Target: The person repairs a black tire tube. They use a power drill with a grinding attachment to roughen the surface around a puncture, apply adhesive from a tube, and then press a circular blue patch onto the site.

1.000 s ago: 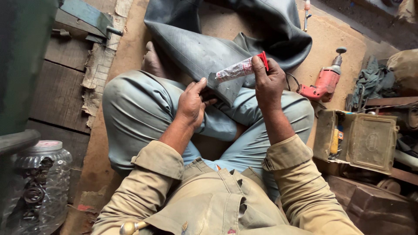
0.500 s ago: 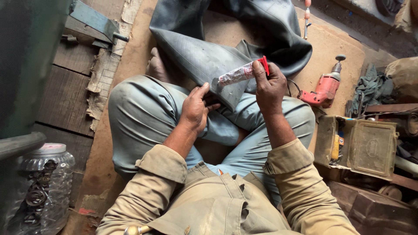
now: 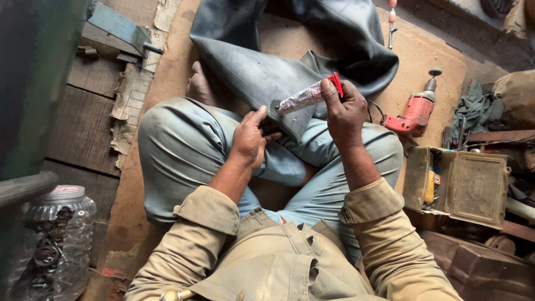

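I sit cross-legged on the floor in light blue trousers. A black rubber inner tube (image 3: 267,72) is draped over my lap and spreads out ahead of me. My right hand (image 3: 346,111) holds a squeezed tube of adhesive (image 3: 305,98) with a red end, its nozzle pressed onto the rubber. My left hand (image 3: 249,140) rests on the edge of the inner tube over my knee, thumb raised, holding the rubber in place.
A red power drill (image 3: 415,114) lies on the floor to the right. An open metal toolbox (image 3: 468,184) sits at right, with rags (image 3: 473,108) behind it. A clear jar of metal parts (image 3: 53,239) stands at lower left. A screwdriver (image 3: 391,19) lies at the top.
The hands hold nearly the same pose. The view has shifted slightly; the adhesive tube stays pressed on the rubber.
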